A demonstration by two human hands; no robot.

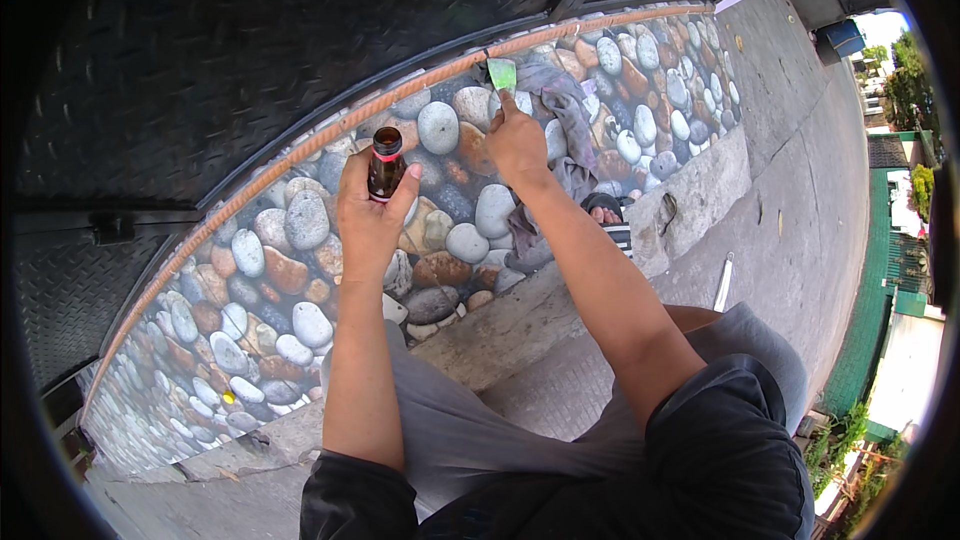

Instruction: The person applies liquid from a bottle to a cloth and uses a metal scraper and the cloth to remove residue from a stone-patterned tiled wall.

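Observation:
My left hand point(374, 202) is wrapped around a small brown glass bottle point(387, 176), held upright with its uncapped mouth toward me. Ahead and to the right, my right hand point(518, 145) grips a scraper whose flat green blade point(502, 74) points away from me; the fingers hide its handle. The blade's far edge is close to a rusty orange-brown ribbed rod point(410, 87), and I cannot tell whether they touch. Beside the right hand a crumpled grey cloth point(565, 112) lies on a sheet printed with pebbles point(437, 128).
A black metal gate point(300, 50) with raised tread pattern borders the far side. Concrete paving point(790, 210) lies to the right, with a silver-coloured tool point(724, 282) on it. A sandalled foot point(605, 215) rests near the cloth. A small yellow object point(229, 397) sits on the sheet.

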